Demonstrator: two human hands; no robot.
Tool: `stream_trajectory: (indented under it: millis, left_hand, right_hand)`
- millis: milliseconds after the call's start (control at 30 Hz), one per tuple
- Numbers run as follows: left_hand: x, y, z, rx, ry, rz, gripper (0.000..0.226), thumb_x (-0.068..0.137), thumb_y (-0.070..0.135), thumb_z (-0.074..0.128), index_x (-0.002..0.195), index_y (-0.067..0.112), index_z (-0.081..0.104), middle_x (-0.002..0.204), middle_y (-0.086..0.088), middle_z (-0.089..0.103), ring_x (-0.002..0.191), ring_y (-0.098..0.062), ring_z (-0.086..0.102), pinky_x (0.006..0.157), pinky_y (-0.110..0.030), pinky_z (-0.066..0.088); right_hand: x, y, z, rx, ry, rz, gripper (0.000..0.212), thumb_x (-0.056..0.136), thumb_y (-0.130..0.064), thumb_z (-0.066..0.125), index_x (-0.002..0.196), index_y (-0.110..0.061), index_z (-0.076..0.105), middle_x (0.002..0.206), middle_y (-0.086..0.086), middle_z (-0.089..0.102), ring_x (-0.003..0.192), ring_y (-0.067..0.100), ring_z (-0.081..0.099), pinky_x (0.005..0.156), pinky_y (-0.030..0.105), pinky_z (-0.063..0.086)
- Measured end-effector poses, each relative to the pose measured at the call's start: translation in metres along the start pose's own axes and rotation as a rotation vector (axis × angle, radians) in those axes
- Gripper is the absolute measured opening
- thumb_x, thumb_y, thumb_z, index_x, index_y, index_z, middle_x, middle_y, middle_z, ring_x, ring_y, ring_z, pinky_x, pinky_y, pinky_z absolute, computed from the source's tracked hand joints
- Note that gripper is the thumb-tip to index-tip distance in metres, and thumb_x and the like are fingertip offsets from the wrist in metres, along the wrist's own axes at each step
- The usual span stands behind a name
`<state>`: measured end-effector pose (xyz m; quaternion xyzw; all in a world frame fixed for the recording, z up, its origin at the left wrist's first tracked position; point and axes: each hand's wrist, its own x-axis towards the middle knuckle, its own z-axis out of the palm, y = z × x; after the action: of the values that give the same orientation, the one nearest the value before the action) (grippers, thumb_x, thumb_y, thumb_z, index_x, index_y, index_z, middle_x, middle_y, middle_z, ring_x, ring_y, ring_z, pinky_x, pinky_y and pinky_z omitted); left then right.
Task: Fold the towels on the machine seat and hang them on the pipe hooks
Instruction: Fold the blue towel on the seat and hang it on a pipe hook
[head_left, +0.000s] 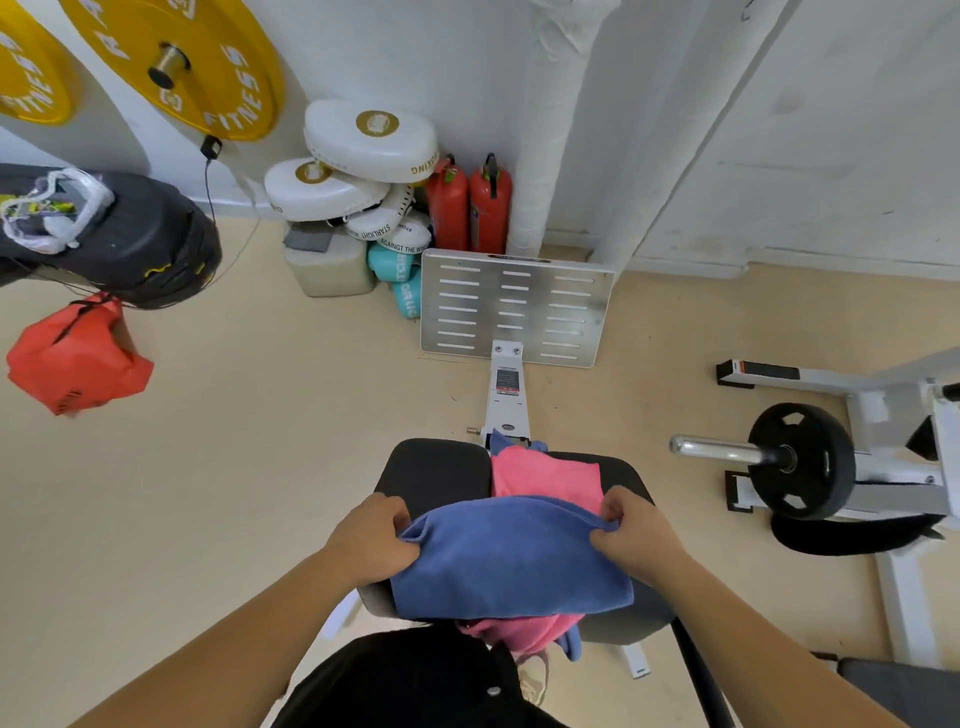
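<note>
I have the blue towel (509, 561) held at both far corners. My left hand (371, 540) pinches the corner at the cloth's 9 o'clock and my right hand (636, 535) pinches the one at its 3 o'clock, fingers curled into the fabric on each side. The towel lies spread across the black machine seat (436, 467). It covers the middle of a pink towel (545, 475), which shows beyond it at 12 o'clock and hangs off the seat's near edge at 6 o'clock. At 12 o'clock from the seat stands the slotted metal footplate (514, 306). Behind that, a white wrapped pipe (556, 130) rises along the wall, with two red fire extinguishers (470, 208) just beside it at its 9 o'clock.
</note>
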<state>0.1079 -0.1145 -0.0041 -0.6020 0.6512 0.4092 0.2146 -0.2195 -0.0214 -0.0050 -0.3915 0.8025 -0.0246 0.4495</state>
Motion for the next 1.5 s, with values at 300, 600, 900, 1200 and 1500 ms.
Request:
stream_trajectory:
  millis: [300,600,900,1200,1500]
  left_hand:
    - [-0.098,0.010,0.014,-0.529,0.352,0.125,0.011,0.094,0.021,0.065,0.089,0.016,0.058,0.081,-0.002,0.064,0.072,-0.016,0.056,0.064,-0.024,0.044]
    - [-0.122,0.002,0.022,-0.636,0.680,0.149,0.009,0.101,0.032,0.054,0.106,0.025,0.053,0.092,0.009,0.069,0.085,-0.013,0.067,0.073,-0.035,0.052]
    - [-0.086,-0.045,-0.018,-0.582,0.582,0.011,0.012,0.102,0.033,0.052,0.101,0.021,0.051,0.083,-0.001,0.067,0.076,-0.017,0.064,0.064,-0.031,0.047]
    - [-0.075,-0.041,-0.036,-0.585,0.465,0.063,0.015,0.096,0.034,0.063,0.097,0.020,0.057,0.087,0.001,0.068,0.080,-0.021,0.069,0.073,-0.038,0.057]
    - [-0.040,0.041,0.031,-0.240,0.334,0.154,0.017,0.098,0.034,0.061,0.106,0.024,0.050,0.077,0.007,0.060,0.076,-0.016,0.063,0.070,-0.036,0.056]
  right_hand:
    - [-0.084,0.040,-0.004,0.530,0.058,-0.017,0.015,0.092,-0.007,0.061,0.099,-0.016,0.071,0.092,0.009,0.075,0.092,0.031,0.072,0.086,0.049,0.063]
    - [-0.125,0.015,0.017,0.556,0.080,-0.107,0.007,0.102,-0.019,0.052,0.105,-0.019,0.058,0.102,0.009,0.068,0.096,0.027,0.066,0.087,0.044,0.056]
    - [-0.081,-0.073,0.081,0.503,0.073,-0.053,0.007,0.102,-0.020,0.053,0.105,-0.026,0.055,0.097,0.013,0.067,0.083,0.023,0.066,0.078,0.045,0.059]
    - [-0.053,-0.103,0.113,0.469,-0.001,-0.006,0.028,0.097,-0.011,0.047,0.116,-0.029,0.059,0.093,0.010,0.072,0.073,0.021,0.066,0.067,0.036,0.053]
    - [-0.071,-0.056,0.087,0.454,-0.226,-0.031,0.044,0.101,-0.006,0.048,0.143,-0.018,0.054,0.137,-0.004,0.061,0.130,0.015,0.056,0.115,0.042,0.046]
